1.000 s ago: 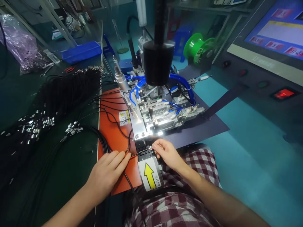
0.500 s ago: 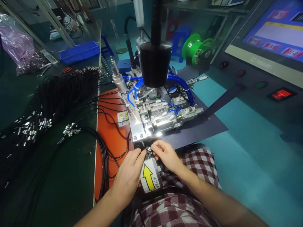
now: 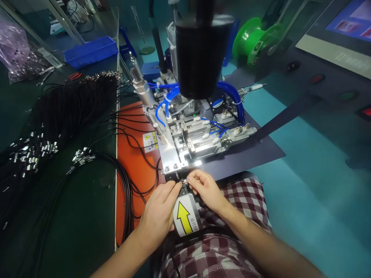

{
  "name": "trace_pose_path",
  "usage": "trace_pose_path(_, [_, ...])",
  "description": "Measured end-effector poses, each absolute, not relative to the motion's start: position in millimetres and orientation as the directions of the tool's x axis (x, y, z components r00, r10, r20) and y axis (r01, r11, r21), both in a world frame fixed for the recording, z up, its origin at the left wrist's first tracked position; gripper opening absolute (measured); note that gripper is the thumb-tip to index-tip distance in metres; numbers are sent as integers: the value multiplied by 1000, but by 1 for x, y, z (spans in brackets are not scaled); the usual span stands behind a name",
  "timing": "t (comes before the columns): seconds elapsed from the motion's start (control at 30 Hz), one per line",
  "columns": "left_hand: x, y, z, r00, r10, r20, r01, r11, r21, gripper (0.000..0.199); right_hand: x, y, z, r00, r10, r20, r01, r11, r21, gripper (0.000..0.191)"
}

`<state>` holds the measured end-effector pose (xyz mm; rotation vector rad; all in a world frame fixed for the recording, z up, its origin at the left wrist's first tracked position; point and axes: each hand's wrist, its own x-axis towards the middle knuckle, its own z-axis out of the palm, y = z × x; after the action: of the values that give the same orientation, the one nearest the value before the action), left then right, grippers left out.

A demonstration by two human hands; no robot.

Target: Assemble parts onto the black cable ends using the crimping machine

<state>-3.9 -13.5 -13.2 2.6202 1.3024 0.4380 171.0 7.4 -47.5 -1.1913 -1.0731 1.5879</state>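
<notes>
A metal machine [image 3: 199, 135] with blue air tubes stands in front of me. At its near end, both my hands meet over a small dark track, just above a plate with a yellow arrow [image 3: 185, 218]. My left hand [image 3: 162, 202] has its fingers pressed together at the track's left side; what they hold, if anything, is hidden. Pinched from the right, my right hand [image 3: 204, 189] has its fingertips at a tiny shiny part [image 3: 185, 181], too small to make out. Black cables [image 3: 127, 193] curve over the orange board [image 3: 124, 154] left of the machine.
A large pile of black cables [image 3: 72, 100] with metal ends lies on the dark green table [image 3: 84, 204] at left. Behind it are a blue tray [image 3: 91, 51], red-handled tool [image 3: 75, 76] and plastic bag [image 3: 17, 54]. A green spool [image 3: 249, 40] and control panel [image 3: 333, 54] are at right.
The camera view has shifted, bringing the black lamp-like cylinder closer and pushing the screen toward the right edge. My hands stay at the same spot on the track, with little visible change.
</notes>
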Motion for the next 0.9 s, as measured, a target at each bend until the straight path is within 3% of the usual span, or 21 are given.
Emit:
trace_pose_path(0.23, [1, -13, -9, 511, 841, 177, 755, -538, 375, 36, 168, 8, -48, -196, 944, -266, -174, -300, -938, 31])
trace_pose_path(0.5, [5, -11, -3, 495, 857, 143, 751, -505, 425, 31, 172, 5, -49, -155, 972, -177, 4, -179, -984, 28])
trace_pose_path(0.67, [3, -12, -10, 562, 810, 167, 740, -582, 336, 34, 170, 8, -52, -226, 935, -275, -168, -315, -934, 31])
trace_pose_path(0.9, [8, -14, -8, 494, 862, 113, 771, -495, 402, 37, 168, 7, -51, -232, 927, -294, -222, -345, -912, 31])
